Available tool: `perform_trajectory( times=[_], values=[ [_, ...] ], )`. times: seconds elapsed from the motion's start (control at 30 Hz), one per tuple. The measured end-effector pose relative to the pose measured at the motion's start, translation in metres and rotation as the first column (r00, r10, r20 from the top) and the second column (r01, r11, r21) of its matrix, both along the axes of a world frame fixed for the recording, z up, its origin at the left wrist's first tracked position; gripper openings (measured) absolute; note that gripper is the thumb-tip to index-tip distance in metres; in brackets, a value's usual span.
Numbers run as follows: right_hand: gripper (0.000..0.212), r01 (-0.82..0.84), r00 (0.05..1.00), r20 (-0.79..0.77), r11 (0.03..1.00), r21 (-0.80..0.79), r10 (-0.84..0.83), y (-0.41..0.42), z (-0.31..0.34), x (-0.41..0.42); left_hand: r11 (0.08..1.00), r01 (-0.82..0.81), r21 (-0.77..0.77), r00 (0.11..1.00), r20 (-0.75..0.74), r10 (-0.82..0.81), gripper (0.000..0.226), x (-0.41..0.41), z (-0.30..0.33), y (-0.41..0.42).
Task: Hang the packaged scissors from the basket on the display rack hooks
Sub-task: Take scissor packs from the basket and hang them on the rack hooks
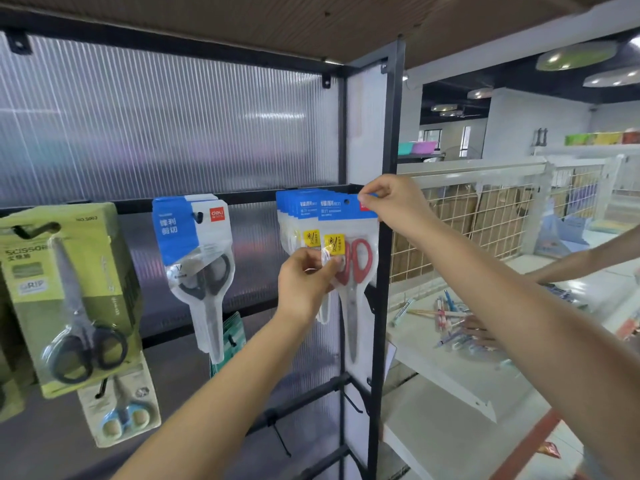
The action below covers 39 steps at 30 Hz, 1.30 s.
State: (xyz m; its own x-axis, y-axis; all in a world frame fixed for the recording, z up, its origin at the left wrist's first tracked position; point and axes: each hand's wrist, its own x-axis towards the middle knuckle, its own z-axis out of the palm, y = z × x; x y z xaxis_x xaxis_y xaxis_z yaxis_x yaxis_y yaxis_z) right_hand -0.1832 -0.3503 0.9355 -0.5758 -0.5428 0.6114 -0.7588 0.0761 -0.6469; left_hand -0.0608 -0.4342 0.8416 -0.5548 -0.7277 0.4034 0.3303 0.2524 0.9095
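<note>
Scissors Package Held at Rack Crossbar

Red-handled scissors package (pixel 349 271) hangs at the front of a blue-topped stack on the display rack (pixel 391 133). Right hand (pixel 394 206) fingers pinch its top right corner. Left hand (pixel 304 282) fingers pinch its left edge near the yellow label (pixel 334 244).

Two bare forearms reach up from the lower edge of the head view; no sleeve, cuff, watch or ring shows on either; the left hand (pixel 304 282) and the right hand (pixel 394 206) are ungloved, with short, unpainted fingernails; the upper arms lie outside the frame.
</note>
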Motion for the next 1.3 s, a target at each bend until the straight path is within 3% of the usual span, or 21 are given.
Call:
perform_trajectory(
  times=[0.27, 0.43, 0.57, 0.7, 0.9, 1.1, 1.3],
  values=[
    [0.011, 0.005, 1.000, -0.022, 1.000, 0.030, -0.004, -0.018, -0.002, -0.013, 0.999, -0.022, 0.041, 0.999, 0.034, 0.020, 0.020, -0.011, -0.001, -0.009],
    [0.007, 0.020, 0.998, -0.064, 1.000, -0.009, -0.020, -0.036, -0.012, -0.020, 0.988, -0.124, 0.089, 0.990, 0.082, 0.116, 0.020, -0.022, -0.008, -0.025],
    [0.008, 0.000, 0.996, -0.087, 0.999, -0.048, -0.004, -0.050, -0.021, -0.025, 0.970, -0.242, 0.035, 0.960, 0.153, 0.234, 0.019, -0.030, -0.007, -0.042],
    [0.014, 0.021, 0.976, -0.216, 0.998, -0.054, -0.032, -0.061, -0.030, -0.033, 0.960, -0.280, -0.022, 0.936, 0.217, 0.278, 0.014, -0.036, -0.007, -0.053],
    [0.029, 0.072, 0.943, -0.322, 0.995, -0.063, -0.088, -0.070, -0.044, -0.036, 0.917, -0.358, -0.177, 0.869, 0.297, 0.396, 0.023, -0.041, -0.007, -0.060],
    [0.047, 0.099, 0.928, -0.364, 0.994, 0.036, -0.079, -0.041, -0.053, -0.018, 0.733, -0.324, -0.598, 0.742, 0.321, 0.589, 0.021, -0.021, -0.005, -0.052],
    [0.043, 0.227, 0.912, -0.374, 0.966, 0.124, -0.166, 0.014, -0.046, 0.011, 0.611, -0.220, -0.761, 0.767, 0.252, 0.590, 0.028, 0.007, 0.006, -0.017]
  ],
)
